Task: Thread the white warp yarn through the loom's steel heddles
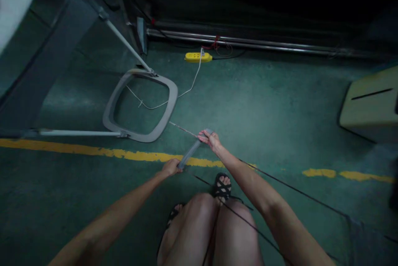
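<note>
Holding the grey strip two-handed

Beyond my knees, my left hand gripped its near end, my right hand the far end. Positioning seemed the step; the next move likely needed both ends steady.

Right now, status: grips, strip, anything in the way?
Left grip, right grip: both on grey strip. Strip slanted across yellow line in view. Dark cord crossing right leg.

A narrow, straight grey strip slants across the yellow floor line, its upper end reaching beyond that line.
</note>
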